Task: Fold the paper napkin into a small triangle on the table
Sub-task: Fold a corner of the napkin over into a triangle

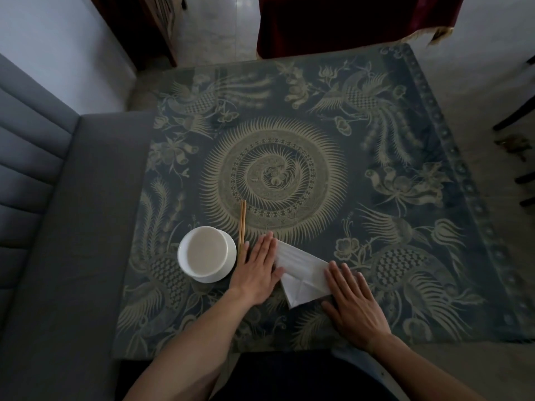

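Note:
A white paper napkin [301, 270], folded and creased, lies flat on the patterned table [289, 117] near its front edge. My left hand [259, 270] rests palm down on the napkin's left corner, fingers straight and together. My right hand [351, 302] presses flat on the napkin's right side and covers that end. Neither hand grips the paper; both lie on top of it. The middle of the napkin shows between the hands, with diagonal fold lines.
A white bowl [206, 251] on a white saucer [230, 256] stands just left of my left hand. A pair of wooden chopsticks [242, 224] lies beside the bowl. A grey sofa [58, 227] runs along the table's left side. Dark chair legs [518, 111] stand at the far right.

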`<state>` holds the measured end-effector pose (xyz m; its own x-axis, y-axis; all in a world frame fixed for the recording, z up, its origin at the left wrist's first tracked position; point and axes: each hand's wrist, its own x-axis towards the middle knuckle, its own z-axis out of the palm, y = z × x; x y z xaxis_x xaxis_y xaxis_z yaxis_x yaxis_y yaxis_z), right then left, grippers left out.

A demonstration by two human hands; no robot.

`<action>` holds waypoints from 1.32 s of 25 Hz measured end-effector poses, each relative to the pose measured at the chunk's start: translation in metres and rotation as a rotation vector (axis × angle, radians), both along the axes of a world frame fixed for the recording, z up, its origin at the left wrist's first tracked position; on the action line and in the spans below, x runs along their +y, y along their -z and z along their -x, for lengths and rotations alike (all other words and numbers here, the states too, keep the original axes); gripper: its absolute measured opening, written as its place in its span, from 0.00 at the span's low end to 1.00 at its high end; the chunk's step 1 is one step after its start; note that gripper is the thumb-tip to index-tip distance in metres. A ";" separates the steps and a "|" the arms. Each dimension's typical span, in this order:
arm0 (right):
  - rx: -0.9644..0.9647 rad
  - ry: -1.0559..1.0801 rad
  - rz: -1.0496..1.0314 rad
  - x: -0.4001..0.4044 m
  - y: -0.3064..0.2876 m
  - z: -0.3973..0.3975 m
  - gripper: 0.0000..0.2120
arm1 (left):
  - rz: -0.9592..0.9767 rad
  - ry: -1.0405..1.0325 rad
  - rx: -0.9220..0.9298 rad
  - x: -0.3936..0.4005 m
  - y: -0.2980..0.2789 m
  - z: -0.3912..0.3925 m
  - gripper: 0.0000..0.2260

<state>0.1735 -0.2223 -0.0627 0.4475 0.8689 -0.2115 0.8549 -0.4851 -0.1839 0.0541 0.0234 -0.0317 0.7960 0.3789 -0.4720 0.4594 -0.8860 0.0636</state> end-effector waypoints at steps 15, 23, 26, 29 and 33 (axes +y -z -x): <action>0.000 -0.034 -0.049 0.027 -0.006 0.008 0.33 | 0.042 0.151 -0.258 -0.052 0.007 -0.020 0.29; 0.019 -0.029 -0.013 0.020 0.001 0.003 0.34 | 0.040 0.160 -0.185 -0.048 0.025 -0.007 0.35; 0.021 0.012 0.003 0.000 0.000 -0.004 0.33 | 0.046 0.131 -0.183 -0.042 0.022 0.011 0.41; 0.003 0.038 0.020 -0.021 -0.003 -0.014 0.33 | 0.045 0.092 -0.173 -0.038 0.018 0.023 0.46; 0.009 0.040 0.058 -0.027 -0.006 -0.017 0.33 | 0.053 0.076 -0.156 -0.035 0.013 0.022 0.51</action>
<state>0.1905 -0.2489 -0.0566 0.4796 0.8363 -0.2656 0.8328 -0.5292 -0.1623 0.0326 -0.0112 -0.0450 0.8865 0.2925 -0.3586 0.3721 -0.9113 0.1765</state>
